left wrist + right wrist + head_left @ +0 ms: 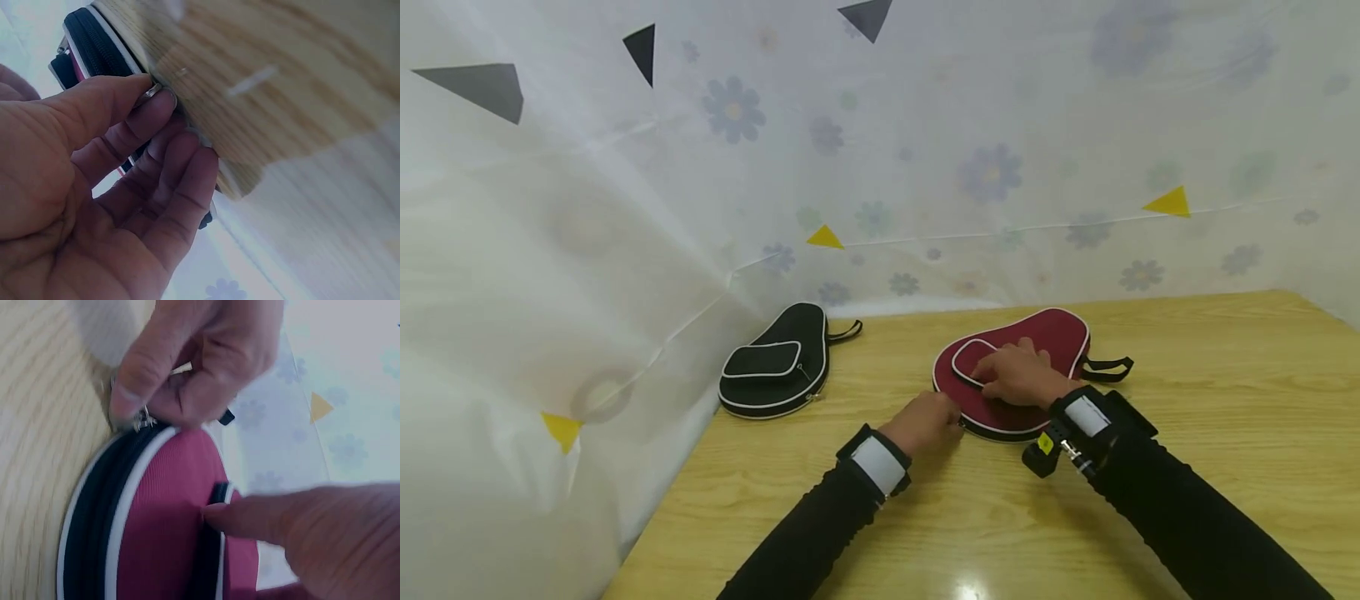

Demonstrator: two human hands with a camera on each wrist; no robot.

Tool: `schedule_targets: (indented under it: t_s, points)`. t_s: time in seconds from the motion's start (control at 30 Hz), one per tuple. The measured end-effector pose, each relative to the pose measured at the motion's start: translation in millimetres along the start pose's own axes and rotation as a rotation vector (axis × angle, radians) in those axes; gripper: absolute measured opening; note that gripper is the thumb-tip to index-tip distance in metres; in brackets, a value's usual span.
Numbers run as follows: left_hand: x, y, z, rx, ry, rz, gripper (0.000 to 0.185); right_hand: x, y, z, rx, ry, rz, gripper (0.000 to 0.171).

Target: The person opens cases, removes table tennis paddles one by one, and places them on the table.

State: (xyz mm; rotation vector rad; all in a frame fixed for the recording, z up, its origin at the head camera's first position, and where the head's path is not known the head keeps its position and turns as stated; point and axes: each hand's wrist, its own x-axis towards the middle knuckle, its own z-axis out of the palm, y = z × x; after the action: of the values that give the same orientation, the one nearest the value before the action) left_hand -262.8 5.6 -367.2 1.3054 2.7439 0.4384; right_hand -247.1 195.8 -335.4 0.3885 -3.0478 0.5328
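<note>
A dark red paddle-shaped zip case (1060, 335) with white piping and a small front pocket (973, 357) lies flat on the table. My left hand (925, 423) is at its near left edge. There the thumb and forefinger pinch the metal zipper pull (150, 92); the right wrist view shows the zipper slider (145, 420) beside those fingers. My right hand (1022, 375) rests on top of the case, its fingers touching the pocket area. In the right wrist view one right finger (250, 519) presses at the pocket's dark edge.
A matching black case (782, 327) lies to the left, its wrist loop pointing right. The red case's black strap (1108, 368) sticks out to the right. Behind the wooden table (1210, 400) hangs a pale flowered sheet (992, 175), which also covers the left side.
</note>
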Motion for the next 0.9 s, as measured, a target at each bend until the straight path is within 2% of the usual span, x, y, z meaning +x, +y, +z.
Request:
schedule_targets:
  t_s: [0.07,0.27,0.37,0.5,0.67,0.9]
  points:
    - [-0.7,0.1,0.3,-0.007,0.003,0.001,0.047,2,-5,2,-0.013,0.035,0.025,0.028]
    - [-2.4,0.5,-0.1,-0.011,0.014,0.013,0.051,12,-19,8,-0.018,0.037,0.191,0.069]
    - [-2.2,0.1,0.3,-0.005,0.015,-0.001,0.052,16,-25,10,-0.022,0.016,0.239,0.079]
    - [-1.6,0.2,0.7,0.001,0.005,-0.023,0.052,17,-27,13,-0.028,-0.002,0.240,0.084]
    - [-1.6,0.6,0.0,0.017,-0.001,-0.037,0.051,18,-22,15,-0.025,-0.012,0.230,0.081]
    - [-3.9,1.2,-2.1,0.007,0.016,-0.008,0.051,16,-15,12,0.024,-0.029,0.201,0.073]
